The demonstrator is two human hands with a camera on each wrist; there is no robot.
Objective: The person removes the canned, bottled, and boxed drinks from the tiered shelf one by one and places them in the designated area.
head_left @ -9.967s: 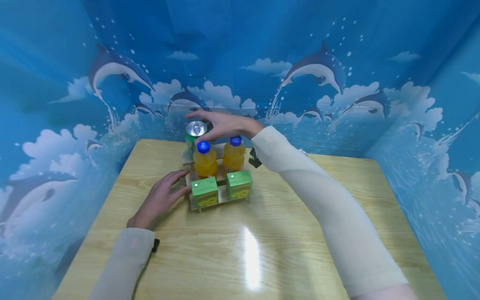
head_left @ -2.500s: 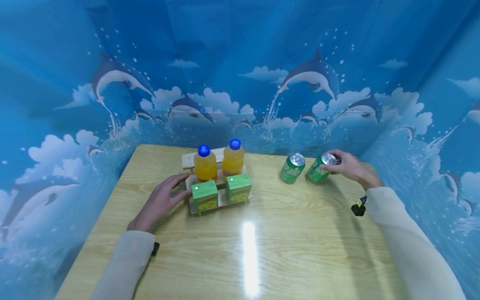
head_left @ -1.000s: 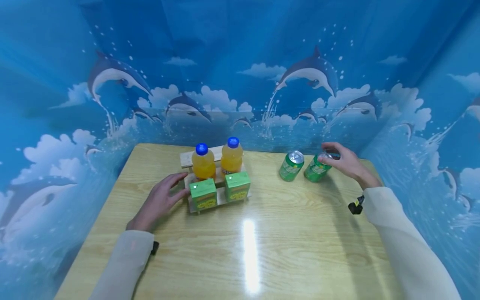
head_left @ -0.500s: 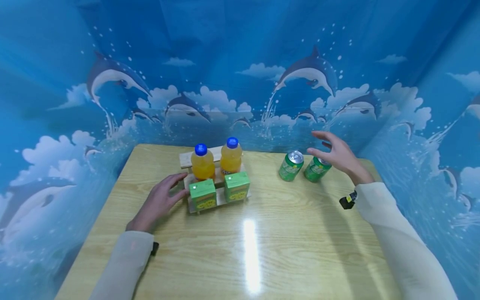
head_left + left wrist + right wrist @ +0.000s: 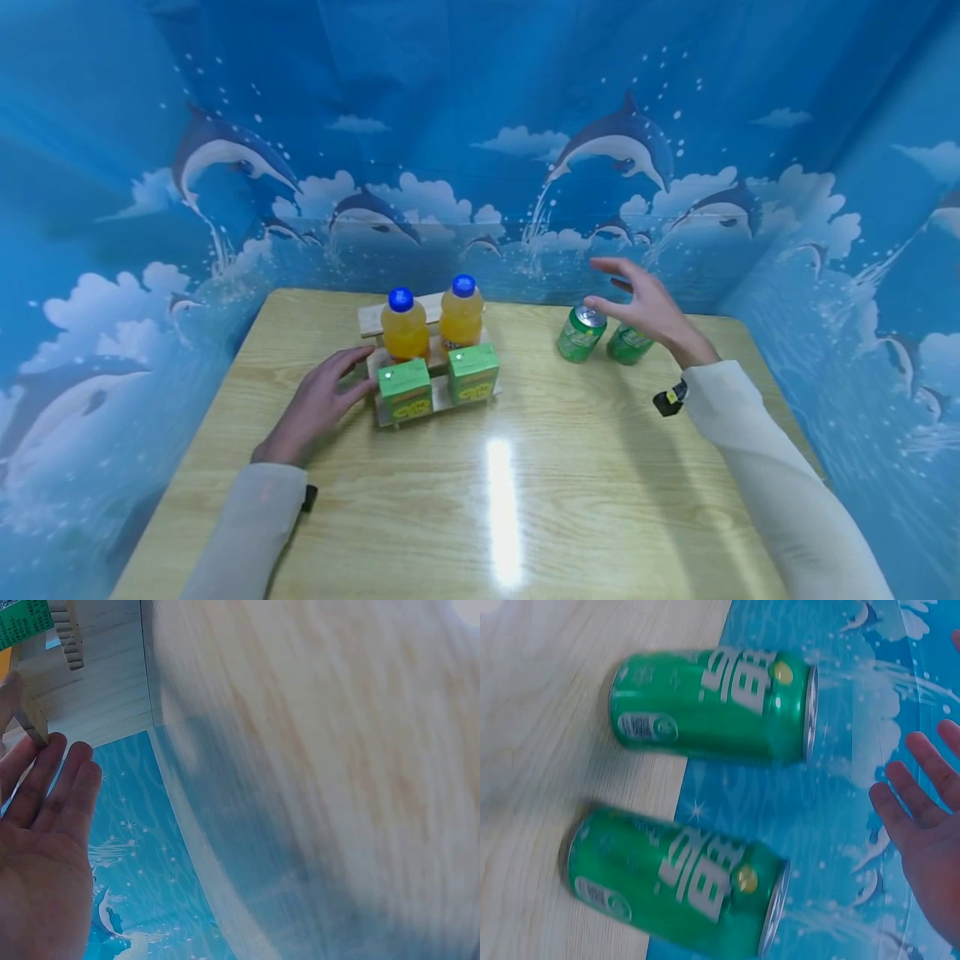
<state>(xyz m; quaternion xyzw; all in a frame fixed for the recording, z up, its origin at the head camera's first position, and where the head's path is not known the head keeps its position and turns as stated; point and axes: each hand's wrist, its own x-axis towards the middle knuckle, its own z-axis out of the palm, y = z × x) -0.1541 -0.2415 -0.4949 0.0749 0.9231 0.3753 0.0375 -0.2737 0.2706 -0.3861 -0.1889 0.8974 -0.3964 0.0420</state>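
A small stepped wooden rack (image 5: 442, 400) stands left of the middle. It bears two orange-drink bottles (image 5: 405, 332) with blue caps and, in front, two green juice cartons (image 5: 407, 392). My left hand (image 5: 315, 408) holds the rack's left side; in the left wrist view, thumb and fingers lie about the end of a wooden plank (image 5: 31, 720). My right hand (image 5: 645, 308) is in the air with fingers spread and nothing in it, its thumb over the top of the left green soda can (image 5: 579, 337). The right soda can (image 5: 627, 347) stands upright beside it, its top hidden by the hand.
The wooden table (image 5: 420, 500) has its back edge close behind the cans and rack. A blue dolphin-print curtain (image 5: 465, 150) encloses the back and sides.
A can that was on the rack's back tier now stands at the right beside another. My right hand released it, rose and moved left over the other can. The left hand stayed at the rack.
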